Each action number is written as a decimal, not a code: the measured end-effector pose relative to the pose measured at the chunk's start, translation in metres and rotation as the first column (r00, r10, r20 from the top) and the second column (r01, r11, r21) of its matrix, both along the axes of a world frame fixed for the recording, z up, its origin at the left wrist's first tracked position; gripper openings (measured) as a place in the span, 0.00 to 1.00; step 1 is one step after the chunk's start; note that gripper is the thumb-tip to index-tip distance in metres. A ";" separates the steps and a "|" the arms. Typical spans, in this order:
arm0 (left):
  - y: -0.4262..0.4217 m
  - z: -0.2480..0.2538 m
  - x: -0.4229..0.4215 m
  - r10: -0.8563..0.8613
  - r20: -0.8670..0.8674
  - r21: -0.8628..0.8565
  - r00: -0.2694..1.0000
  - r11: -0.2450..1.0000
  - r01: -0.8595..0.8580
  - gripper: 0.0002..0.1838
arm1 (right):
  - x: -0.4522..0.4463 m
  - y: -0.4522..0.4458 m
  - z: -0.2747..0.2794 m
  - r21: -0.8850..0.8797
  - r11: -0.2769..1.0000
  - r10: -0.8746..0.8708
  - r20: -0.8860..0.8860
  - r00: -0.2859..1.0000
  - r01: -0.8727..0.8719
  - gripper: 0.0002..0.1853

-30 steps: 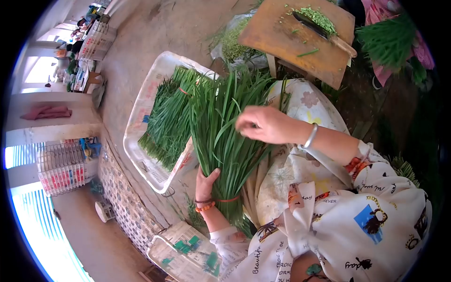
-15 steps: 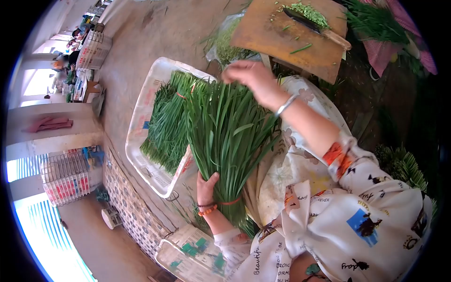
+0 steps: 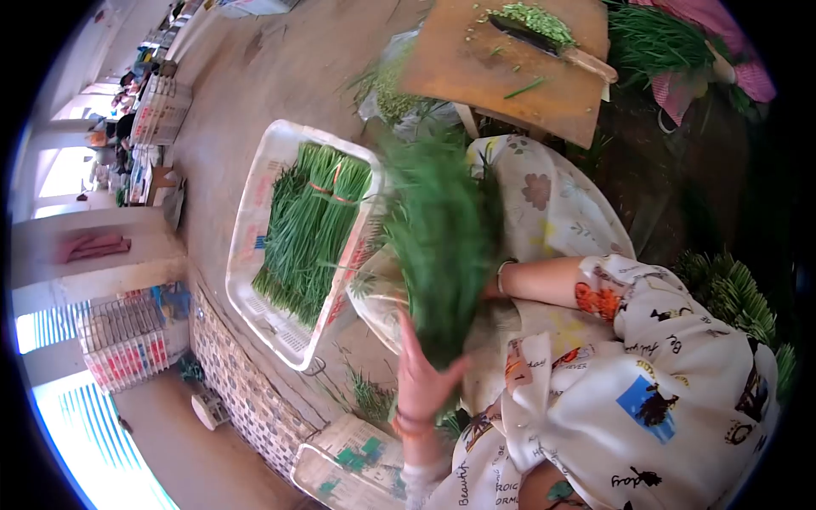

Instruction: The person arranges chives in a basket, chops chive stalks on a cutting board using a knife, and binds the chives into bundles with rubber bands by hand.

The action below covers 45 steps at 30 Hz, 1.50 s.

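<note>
A bunch of long green leaves [image 3: 438, 246], blurred by motion, stands upright over my lap. My left hand [image 3: 422, 374] is at its lower left side, fingers apart, thumb near the bottom of the bunch. Behind the leaves my right hand [image 3: 491, 289] is mostly hidden; only its edge by the bracelet shows at the right side of the bunch. To the left, a white plastic crate [image 3: 242, 302] holds more green bundles [image 3: 310, 229], tied with a red band.
A wooden board [image 3: 544, 93] at the top carries a knife [image 3: 552, 49] and chopped greens. Beside it lies a bag of trimmings [image 3: 395, 93]. Another crate [image 3: 327, 463] is at bottom left. A person in pink [image 3: 748, 51] holds greens at top right.
The bunch has moved slightly right, off the crate's edge. My right hand has dropped from the leaf tips to behind the bunch. My left hand has moved right and down, its fingers now spread.
</note>
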<state>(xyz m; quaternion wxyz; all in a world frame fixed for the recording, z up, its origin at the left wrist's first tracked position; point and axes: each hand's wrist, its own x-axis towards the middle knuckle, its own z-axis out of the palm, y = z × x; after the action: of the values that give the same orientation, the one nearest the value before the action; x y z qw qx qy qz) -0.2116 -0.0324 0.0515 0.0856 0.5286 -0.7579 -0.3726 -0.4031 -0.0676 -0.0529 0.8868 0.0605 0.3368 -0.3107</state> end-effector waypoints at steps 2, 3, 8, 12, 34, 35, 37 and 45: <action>0.005 0.024 0.014 -0.104 -0.231 0.102 0.967 0.986 0.130 0.60 | -0.017 0.014 0.008 -0.260 0.951 0.162 -0.037 0.986 -0.166 0.20; 0.003 0.029 0.032 0.014 -0.385 0.150 0.923 0.988 0.047 0.60 | -0.026 0.021 0.014 -0.363 0.906 0.205 -0.075 0.976 -0.218 0.20; -0.043 0.006 0.076 0.458 -0.349 0.490 0.818 0.833 -0.258 0.55 | -0.045 0.040 0.028 -0.513 0.827 0.154 -0.187 0.970 -0.230 0.20; -0.053 -0.108 0.083 0.368 -0.529 0.725 0.765 0.664 0.182 0.47 | -0.050 0.040 0.031 -0.562 0.798 0.083 -0.252 0.964 -0.215 0.20; -0.055 -0.057 0.064 0.748 -0.444 0.679 0.493 0.640 -0.360 0.22 | 0.022 -0.050 0.088 -0.459 -0.443 -0.769 -0.248 0.590 -0.770 0.21; -0.053 -0.052 0.061 0.758 -0.403 0.647 0.513 0.632 -0.426 0.20 | 0.037 -0.040 0.074 -0.408 -0.388 -0.767 -0.355 0.535 -0.827 0.28; -0.051 -0.056 0.062 0.804 -0.430 0.680 0.410 0.587 -0.439 0.19 | 0.050 -0.028 0.061 -0.241 -0.320 -0.730 -0.554 0.401 -0.916 0.38; -0.041 -0.071 0.070 0.842 -0.512 0.753 0.173 0.536 -0.382 0.17 | 0.045 -0.009 0.056 -0.138 -0.287 -0.692 -0.654 0.305 -0.948 0.39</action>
<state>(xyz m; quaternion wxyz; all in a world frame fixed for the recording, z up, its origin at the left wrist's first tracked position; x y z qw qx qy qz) -0.1418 -0.0730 -0.0195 0.4633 0.5420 -0.2006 -0.6718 -0.3579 -0.0770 0.0034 0.1738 -0.9108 0.3412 -0.1547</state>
